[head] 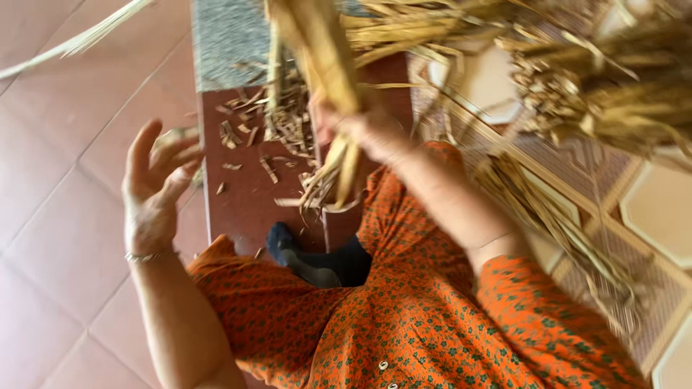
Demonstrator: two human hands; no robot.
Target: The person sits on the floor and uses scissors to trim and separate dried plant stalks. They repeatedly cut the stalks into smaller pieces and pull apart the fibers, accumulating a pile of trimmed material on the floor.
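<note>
Head view. Right hand [364,130] closed around a bundle of dry straw-coloured stalks [328,68], gripping low so the cut ends [328,187] hang just below the fist, over the dark red surface [245,194]. Left hand [155,180] wide open, fingers spread, holding nothing, hovering at the surface's left edge above the pink floor tiles [50,216].

Short trimmings [285,122] lie scattered across the surface. More loose stalks [598,86] are heaped to the right on a patterned mat [577,173].

Judgement: the step looks like evening or trimming the bundle's ends. To do it well, keep the grip tight near the ends so the stalks stay aligned, and bring the free hand in to steady them.

No packages, labels or signs visible. The frame is motion-blurred, so fine detail is uncertain.
</note>
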